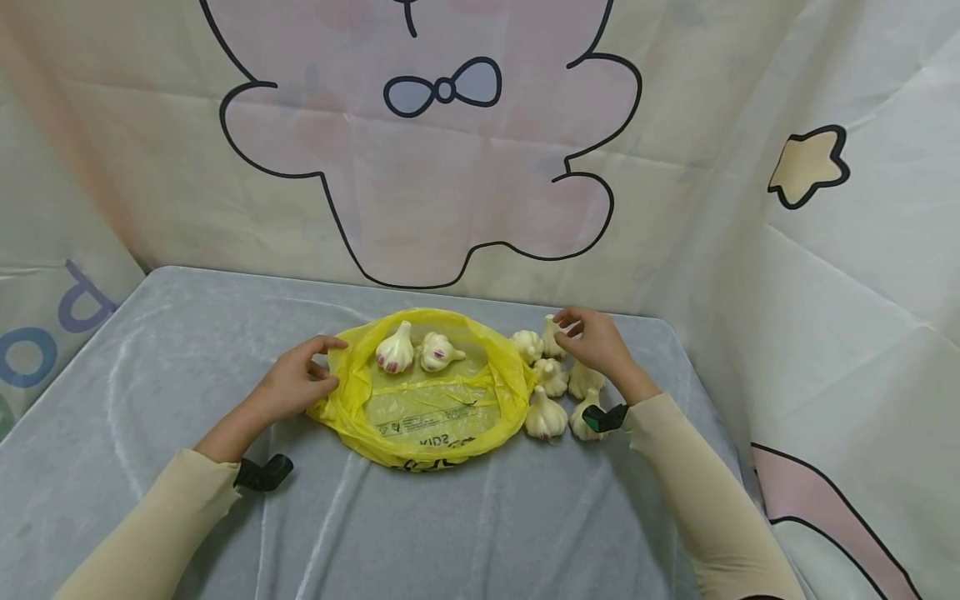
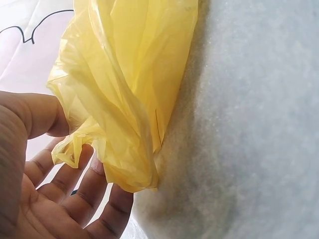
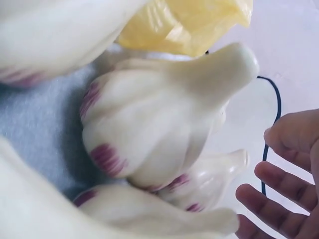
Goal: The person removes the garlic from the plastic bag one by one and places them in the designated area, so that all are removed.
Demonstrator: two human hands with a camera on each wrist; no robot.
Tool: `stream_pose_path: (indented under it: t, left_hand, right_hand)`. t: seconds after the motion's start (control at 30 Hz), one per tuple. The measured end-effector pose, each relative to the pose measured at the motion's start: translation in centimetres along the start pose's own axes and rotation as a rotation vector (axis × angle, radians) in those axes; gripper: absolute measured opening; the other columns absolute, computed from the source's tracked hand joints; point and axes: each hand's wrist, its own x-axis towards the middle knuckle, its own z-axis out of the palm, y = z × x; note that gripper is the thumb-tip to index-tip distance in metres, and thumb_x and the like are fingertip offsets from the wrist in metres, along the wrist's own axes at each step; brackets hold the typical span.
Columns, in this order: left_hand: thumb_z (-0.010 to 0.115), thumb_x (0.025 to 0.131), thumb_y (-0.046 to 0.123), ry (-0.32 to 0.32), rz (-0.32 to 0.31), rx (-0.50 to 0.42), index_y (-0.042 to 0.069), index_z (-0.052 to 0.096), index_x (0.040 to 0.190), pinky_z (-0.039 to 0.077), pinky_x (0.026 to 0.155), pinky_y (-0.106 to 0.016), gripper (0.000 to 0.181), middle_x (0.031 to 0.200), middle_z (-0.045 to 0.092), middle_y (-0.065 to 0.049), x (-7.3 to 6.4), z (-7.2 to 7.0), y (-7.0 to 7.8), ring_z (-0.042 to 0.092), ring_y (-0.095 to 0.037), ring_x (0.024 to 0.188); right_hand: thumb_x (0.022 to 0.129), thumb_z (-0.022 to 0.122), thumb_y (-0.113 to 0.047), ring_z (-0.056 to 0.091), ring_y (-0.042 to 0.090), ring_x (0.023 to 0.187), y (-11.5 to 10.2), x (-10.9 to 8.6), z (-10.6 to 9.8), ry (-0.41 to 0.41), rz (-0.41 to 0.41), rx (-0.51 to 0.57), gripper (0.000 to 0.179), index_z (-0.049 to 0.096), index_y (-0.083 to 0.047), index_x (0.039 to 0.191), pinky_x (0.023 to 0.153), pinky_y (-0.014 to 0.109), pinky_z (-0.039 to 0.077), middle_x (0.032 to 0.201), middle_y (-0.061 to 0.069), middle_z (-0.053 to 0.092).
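Note:
A yellow plastic bag [image 1: 431, 396] lies with its mouth spread wide in the head view. Two garlic bulbs, one upright [image 1: 395, 348] and one tilted [image 1: 438, 352], are inside it. My left hand [image 1: 294, 379] holds the bag's left rim with curved fingers; the left wrist view has the crumpled edge [image 2: 119, 109] between thumb and fingers. On the right, my right hand [image 1: 597, 337] hovers over a group of garlic bulbs, closest to the far one [image 1: 551, 337]. In the right wrist view its fingers [image 3: 279, 174] are spread, with nothing between them, beside a purple-marked garlic bulb [image 3: 149, 119].
Several garlic bulbs, such as the near one [image 1: 546, 417], stand close against the bag's right side. Grey velvety cloth [image 1: 202, 350] covers the table. A printed curtain [image 1: 465, 200] hangs right behind the table's far edge, with more fabric at both sides.

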Motion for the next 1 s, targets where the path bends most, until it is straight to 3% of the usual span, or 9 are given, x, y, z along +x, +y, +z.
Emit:
stream_pose_path:
  t: [0.27,0.53,1.0]
  left_hand:
    - [0.06,0.087,0.01,-0.008,0.0,0.004,0.009,0.047,0.135,0.05,0.06,-0.029,0.051,0.134,0.042,-0.023,0.1,0.1,0.0,0.061,-0.027,0.09]
    - [0.061,0.087,0.01,-0.01,-0.007,-0.002,0.009,0.047,0.135,0.05,0.059,-0.029,0.051,0.135,0.042,-0.022,0.1,0.0,0.1,0.061,-0.027,0.09]
    - [0.062,0.087,0.01,-0.015,-0.005,-0.005,0.008,0.046,0.136,0.049,0.057,-0.029,0.052,0.135,0.042,-0.023,0.0,-0.1,0.5,0.06,-0.025,0.086]
  right_hand:
    - [0.09,0.065,-0.024,0.067,0.03,0.096,-1.5,-0.2,-0.1,0.003,-0.033,0.043,0.031,0.064,-0.014,0.118,0.075,0.043,0.056,0.116,0.01,0.065]
    - [0.089,0.064,-0.024,0.067,0.03,0.095,-3.9,-0.4,0.1,0.016,-0.087,0.123,0.032,0.063,-0.016,0.12,0.066,0.036,0.057,0.118,0.012,0.065]
    - [0.087,0.068,-0.021,0.069,0.024,0.09,-9.2,-0.7,1.3,0.009,-0.185,0.23,0.032,0.065,-0.016,0.118,0.074,0.037,0.057,0.114,0.009,0.068]
